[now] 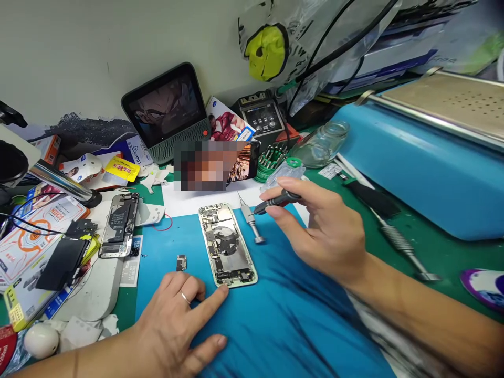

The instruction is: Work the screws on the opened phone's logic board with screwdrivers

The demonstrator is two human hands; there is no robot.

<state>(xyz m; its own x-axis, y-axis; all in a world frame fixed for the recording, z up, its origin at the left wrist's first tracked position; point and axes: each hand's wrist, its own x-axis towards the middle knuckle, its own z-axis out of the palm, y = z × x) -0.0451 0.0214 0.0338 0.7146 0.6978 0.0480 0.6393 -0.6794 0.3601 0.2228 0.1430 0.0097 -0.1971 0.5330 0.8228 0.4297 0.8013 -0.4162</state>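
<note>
Silver ring [184, 297] on left hand [173, 320]

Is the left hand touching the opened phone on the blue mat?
Touching. Head view: left hand index fingertip presses the opened phone at its near edge.

The work mat [283, 320] is bright blue on a dark green bench cover [437, 252]. The opened phone [227, 244] has a pale gold frame around black and silver parts. The tool [277, 200] in the right hand [326, 236] is black. The machine housing [409, 163] is sky blue; the clear bag [315, 68] bears a yellow, black-outlined face [266, 51].
</note>
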